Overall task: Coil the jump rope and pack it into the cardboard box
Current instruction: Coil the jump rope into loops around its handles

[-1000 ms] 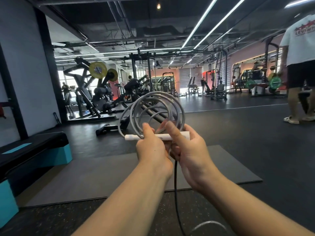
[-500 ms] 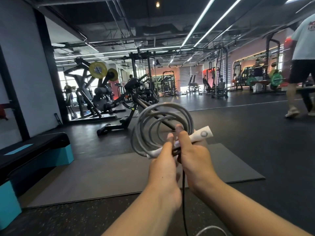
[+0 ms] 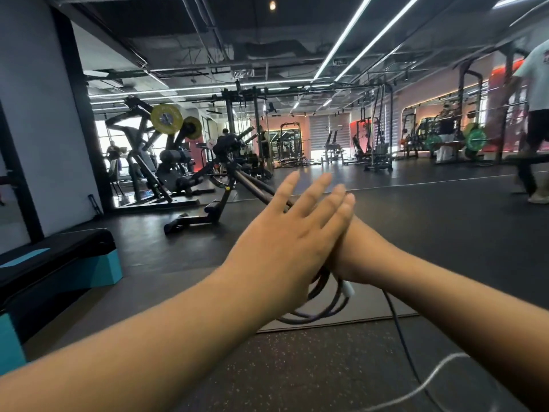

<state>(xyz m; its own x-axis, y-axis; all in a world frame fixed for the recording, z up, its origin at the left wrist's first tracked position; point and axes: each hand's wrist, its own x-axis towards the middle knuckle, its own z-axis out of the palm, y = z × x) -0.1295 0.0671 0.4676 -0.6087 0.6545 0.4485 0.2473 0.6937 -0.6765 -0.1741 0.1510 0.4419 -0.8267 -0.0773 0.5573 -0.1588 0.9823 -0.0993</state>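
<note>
The grey jump rope (image 3: 322,306) hangs as a coil of several loops below my two hands, and the tip of its white handle (image 3: 349,288) shows under my right wrist. My right hand (image 3: 361,254) grips the coil and is mostly hidden behind my left hand. My left hand (image 3: 289,236) lies flat in front of it with fingers stretched out and apart, holding nothing that I can see. A loose strand (image 3: 399,337) drops from my right hand to the floor and curls at the bottom right. No cardboard box is in view.
A grey floor mat (image 3: 166,292) lies under the hands on dark rubber flooring. A black and teal step platform (image 3: 59,263) stands at the left. Weight machines (image 3: 178,162) fill the back left. A person (image 3: 537,114) walks at the far right.
The coil has dropped from upright above my hands to hanging below them. My left hand has let go and opened flat across my right hand. The person at the right has moved further right.
</note>
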